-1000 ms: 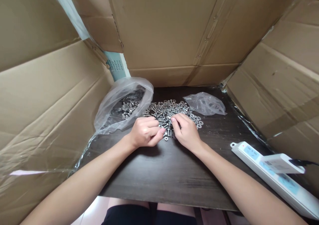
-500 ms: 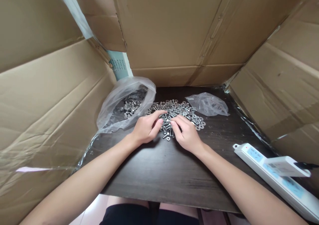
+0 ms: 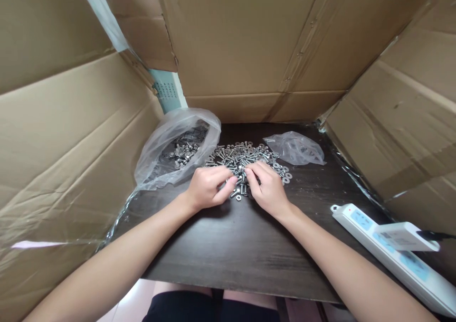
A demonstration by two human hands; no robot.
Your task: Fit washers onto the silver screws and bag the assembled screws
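A heap of loose silvery bolts, nuts and flat washers [image 3: 228,156] lies on the dark table. Over its near left edge is my left hand [image 3: 211,187], fingers curled and thumb close to the forefinger; whatever they pinch is too small to make out. My right hand [image 3: 268,187] faces it from the other side, thumb and forefinger closed at a small shiny metal fastener [image 3: 242,168] whose exact kind is unclear. A short gap separates the two hands' fingertips. Just below them a single nut [image 3: 238,198] rests beside several bolts.
An open clear plastic bag [image 3: 153,163] with more fasteners stands left of the heap. Another crumpled plastic bag [image 3: 295,148] lies at the back right. A white power strip [image 3: 370,239] with a plugged-in adapter [image 3: 406,236] runs along the right. Cardboard walls [image 3: 249,42] enclose the table.
My left forefinger has drawn in from its stretched position over the heap and is now more curled. My right hand stays nearly in place. The whole view has shifted slightly.
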